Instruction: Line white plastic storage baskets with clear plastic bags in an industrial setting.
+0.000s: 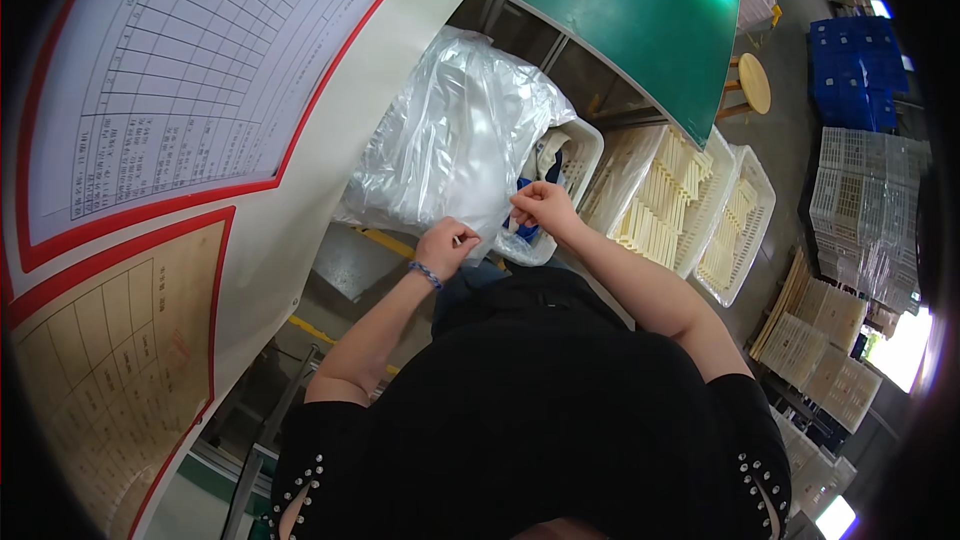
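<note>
A large clear plastic bag (450, 130), crumpled and shiny, spreads in front of me and partly covers a white plastic crate (590, 155). My left hand (443, 247), with a blue band at its wrist, pinches the near edge of the bag. To its right, my right hand (545, 208) is closed too, thumb and fingertips together at the bag's right edge. The film stretches between both hands. Blue and beige cloth-like items (550, 155) show in the crate beside my right hand; the bag's contents are hard to make out.
Two more white crates to the right hold pale yellow slatted parts (665, 190). A green-topped table (640, 20) stands beyond, near a round wooden stool (754, 83). A red-framed chart board (240, 190) rises close on my left. Stacked crates (865, 210) line the far right.
</note>
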Demonstrator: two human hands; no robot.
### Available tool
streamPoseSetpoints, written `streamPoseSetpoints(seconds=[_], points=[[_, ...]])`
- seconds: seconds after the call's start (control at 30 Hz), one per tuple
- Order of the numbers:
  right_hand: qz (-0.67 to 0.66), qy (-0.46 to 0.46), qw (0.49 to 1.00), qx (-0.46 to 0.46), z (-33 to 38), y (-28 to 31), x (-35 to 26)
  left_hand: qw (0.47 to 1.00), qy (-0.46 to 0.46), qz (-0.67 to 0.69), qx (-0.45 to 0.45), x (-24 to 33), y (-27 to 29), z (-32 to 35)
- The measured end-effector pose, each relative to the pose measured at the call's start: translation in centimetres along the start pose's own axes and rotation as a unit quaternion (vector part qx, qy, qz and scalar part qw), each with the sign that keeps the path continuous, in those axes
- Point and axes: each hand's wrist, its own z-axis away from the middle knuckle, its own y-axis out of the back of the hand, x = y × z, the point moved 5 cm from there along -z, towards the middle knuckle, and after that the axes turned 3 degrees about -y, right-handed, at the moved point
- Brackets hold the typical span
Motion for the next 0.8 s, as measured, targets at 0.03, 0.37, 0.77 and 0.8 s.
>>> streamPoseSetpoints(seconds=[0.03, 0.37, 0.77, 0.8], points=[[0.005, -0.017, 1.000, 0.001, 0.0, 0.1, 0.3, 1.000, 0.004, 0.010, -0.011, -0.9, 0.0, 0.1], [-0.059, -0.019, 0.997, 0.044, -0.5, 0.9, 1.7, 0.906, 0.161, 0.390, -0.035, -3.8, -2.3, -0.7], [-0.089, -0.012, 0.992, 0.090, 0.1, 2.6, 3.4, 0.884, 0.182, -0.371, 0.217, -12.1, 7.0, -2.0], [-0.079, -0.011, 0.993, 0.083, 0.2, 2.4, 3.4, 0.888, 0.164, -0.382, 0.198, -12.2, 6.5, -1.6]])
